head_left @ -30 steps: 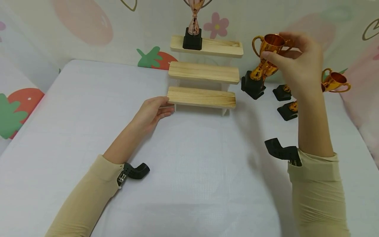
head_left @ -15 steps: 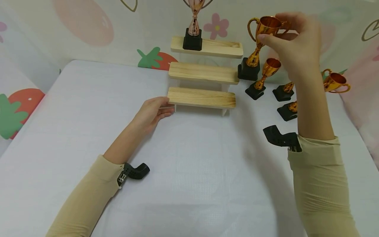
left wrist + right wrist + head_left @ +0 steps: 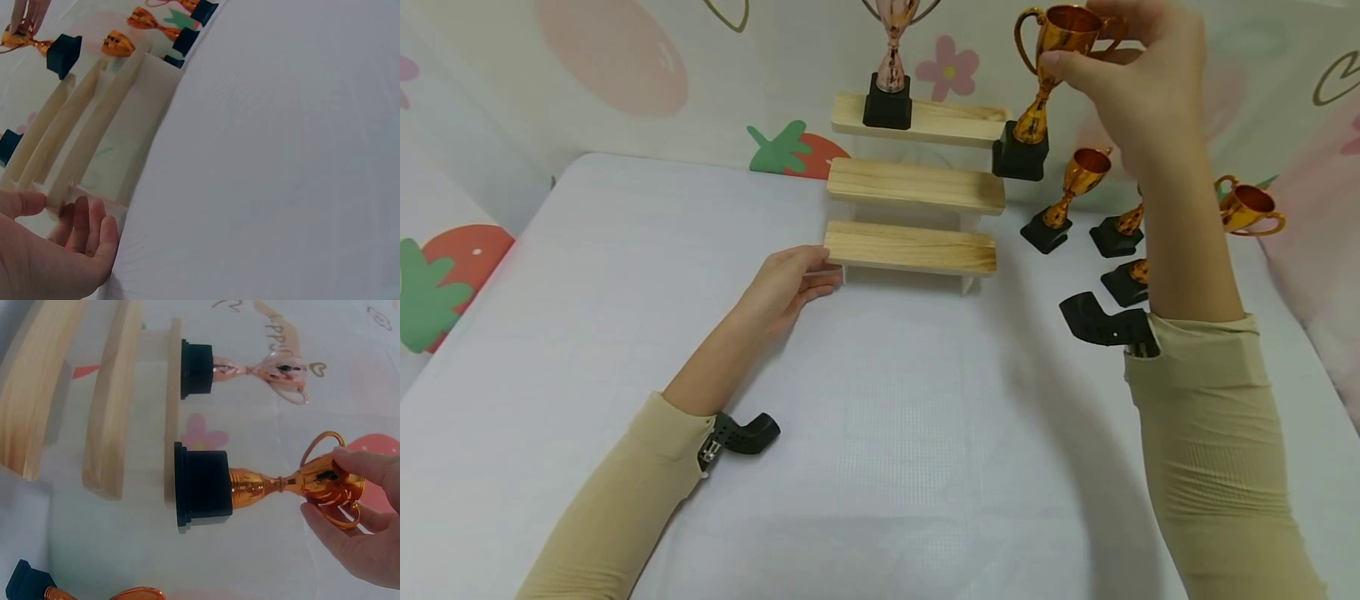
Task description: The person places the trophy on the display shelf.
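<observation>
My left hand (image 3: 781, 290) grips the left end of the lowest board of a three-tier wooden shelf stand (image 3: 913, 246). In the left wrist view its thumb lies on the board's edge and the fingers curl beneath. Raised at the stand's right, my right hand (image 3: 1153, 96) holds a gold trophy (image 3: 1033, 125) by its cup, thumb in front. The trophy is nearly upright, its black base close to the top board's right end; whether they touch, I cannot tell. A rose-gold trophy (image 3: 891, 75) stands on the top board, left of centre, its upper part cut off.
Right of the stand, a smaller gold trophy (image 3: 1067, 196) stands on the white-covered table (image 3: 880, 433). More gold trophies, including one with a handled cup (image 3: 1251, 208), are partly hidden behind my right forearm. A patterned backdrop (image 3: 625, 58) rises behind the stand.
My right hand has lifted the gold trophy up and slightly left, from beside the stand to the top board's height. The smaller trophy behind it has come into view. My left hand stays put.
</observation>
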{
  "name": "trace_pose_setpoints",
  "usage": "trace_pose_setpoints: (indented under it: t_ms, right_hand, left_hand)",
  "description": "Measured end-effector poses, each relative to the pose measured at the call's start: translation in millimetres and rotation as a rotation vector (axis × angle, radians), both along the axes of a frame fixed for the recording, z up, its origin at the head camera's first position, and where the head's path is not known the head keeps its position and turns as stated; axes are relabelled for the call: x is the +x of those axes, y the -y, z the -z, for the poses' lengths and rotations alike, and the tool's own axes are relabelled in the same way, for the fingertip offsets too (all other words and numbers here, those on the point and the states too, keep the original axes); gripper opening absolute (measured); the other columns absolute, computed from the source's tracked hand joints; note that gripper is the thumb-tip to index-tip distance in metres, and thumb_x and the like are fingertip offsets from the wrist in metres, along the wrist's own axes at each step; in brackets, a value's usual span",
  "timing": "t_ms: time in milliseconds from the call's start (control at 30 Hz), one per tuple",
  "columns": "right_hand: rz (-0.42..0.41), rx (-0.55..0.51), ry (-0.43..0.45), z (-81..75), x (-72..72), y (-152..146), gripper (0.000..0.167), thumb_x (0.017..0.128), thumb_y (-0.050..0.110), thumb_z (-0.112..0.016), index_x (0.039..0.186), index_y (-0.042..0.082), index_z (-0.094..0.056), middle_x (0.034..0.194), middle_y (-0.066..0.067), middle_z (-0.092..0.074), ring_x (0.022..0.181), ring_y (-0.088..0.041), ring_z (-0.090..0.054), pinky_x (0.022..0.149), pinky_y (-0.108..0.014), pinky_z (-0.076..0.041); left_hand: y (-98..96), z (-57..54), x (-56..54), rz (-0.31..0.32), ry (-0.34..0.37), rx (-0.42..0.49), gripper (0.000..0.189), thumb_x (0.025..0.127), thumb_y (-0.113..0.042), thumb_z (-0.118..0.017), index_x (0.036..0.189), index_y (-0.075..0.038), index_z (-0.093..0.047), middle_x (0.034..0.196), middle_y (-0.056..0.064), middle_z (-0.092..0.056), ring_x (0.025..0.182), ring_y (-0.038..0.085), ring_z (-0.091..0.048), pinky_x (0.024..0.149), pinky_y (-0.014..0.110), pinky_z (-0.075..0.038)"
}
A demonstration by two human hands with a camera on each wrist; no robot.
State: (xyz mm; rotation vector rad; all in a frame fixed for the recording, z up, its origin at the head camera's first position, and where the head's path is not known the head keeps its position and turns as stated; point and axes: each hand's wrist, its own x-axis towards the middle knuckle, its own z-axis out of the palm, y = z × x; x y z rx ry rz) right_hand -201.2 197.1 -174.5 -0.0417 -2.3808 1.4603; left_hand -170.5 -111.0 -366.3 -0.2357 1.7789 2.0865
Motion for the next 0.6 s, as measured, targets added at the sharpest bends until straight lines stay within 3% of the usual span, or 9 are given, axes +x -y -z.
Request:
trace_pose_setpoints:
  t_ms: [167, 367, 600]
  right_hand:
    - [-0.039, -0.010, -0.060, -5.6, -3.9, 4, 0.049, 0.095, 0.012, -0.079, 0.142, 0.020, -0.064, 0.141, 0.002, -0.064, 0.115, -0.006, -0.056, 0.108, -0.022, -0.051]
    - [-0.010, 0.013, -0.023, -9.1, -11.2, 10, 0.053, 0.096, 0.017, -0.079, 0.145, 0.021, -0.059, 0.144, 0.003, -0.061, 0.120, -0.005, -0.052, 0.111, -0.020, -0.048]
    - [-0.005, -0.003, 0.016, -10.8, -21.3, 18, 0.054, 0.096, 0.021, -0.080, 0.145, 0.020, -0.058, 0.143, 0.003, -0.058, 0.116, -0.005, -0.054, 0.111, -0.019, -0.049]
  left_hand:
    - [-0.2, 0.6, 0.0, 0.003, -0.008, 0.010, 0.049, 0.114, -0.018, -0.043, 0.156, 0.008, -0.038, 0.131, 0.009, -0.053, 0.106, 0.014, -0.061, 0.111, 0.027, -0.051]
    - [-0.7, 0.5, 0.0, 0.005, -0.012, 0.008, 0.050, 0.114, -0.018, -0.043, 0.156, 0.008, -0.038, 0.131, 0.009, -0.054, 0.106, 0.014, -0.061, 0.113, 0.029, -0.050]
    - [-0.9, 0.2, 1.2, 0.009, -0.009, 0.004, 0.052, 0.114, -0.020, -0.043, 0.158, 0.007, -0.036, 0.133, 0.009, -0.054, 0.107, 0.013, -0.061, 0.110, 0.027, -0.051]
